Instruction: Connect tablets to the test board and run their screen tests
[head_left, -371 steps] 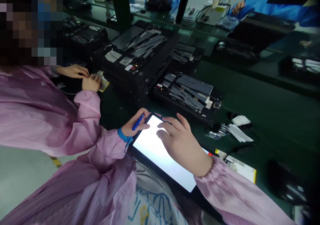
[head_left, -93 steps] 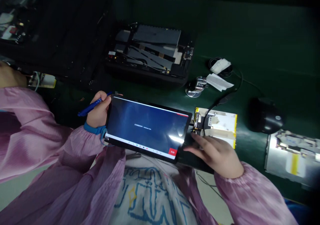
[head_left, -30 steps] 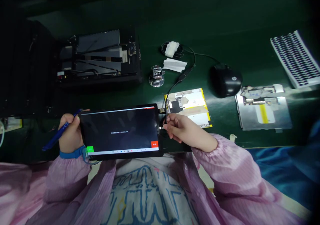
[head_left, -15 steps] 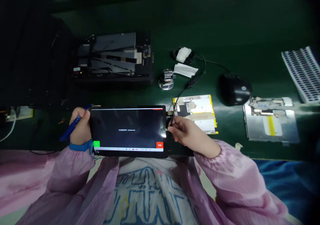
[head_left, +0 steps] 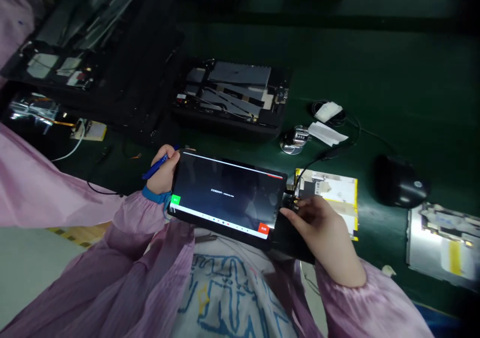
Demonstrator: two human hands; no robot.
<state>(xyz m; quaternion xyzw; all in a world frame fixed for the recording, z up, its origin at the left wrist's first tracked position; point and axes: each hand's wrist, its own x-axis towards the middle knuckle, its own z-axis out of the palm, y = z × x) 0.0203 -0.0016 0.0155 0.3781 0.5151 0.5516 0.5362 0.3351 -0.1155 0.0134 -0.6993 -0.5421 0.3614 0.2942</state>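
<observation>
A tablet with a lit dark screen, a green button and a red button is held tilted in front of my body. My left hand grips its left edge, with a blue pen tucked between thumb and fingers. My right hand is at the right edge, thumb tip at the tablet's side and fingers apart from it, near the plug end of a black cable. Whether those fingertips touch the cable is unclear. Beneath that cable lies a battery board with yellow edges.
A stack of opened devices stands behind the tablet, with a taller stack to its left. A metal tally counter, white paper strips, a black mouse and a metal-backed part are on the dark green table. Another person's pink sleeve is at left.
The view has swung left, so things sit further right and tilted. My right thumb and fingers, pinched around the cable end before, are now spread apart. My left hand keeps the tablet and pen.
</observation>
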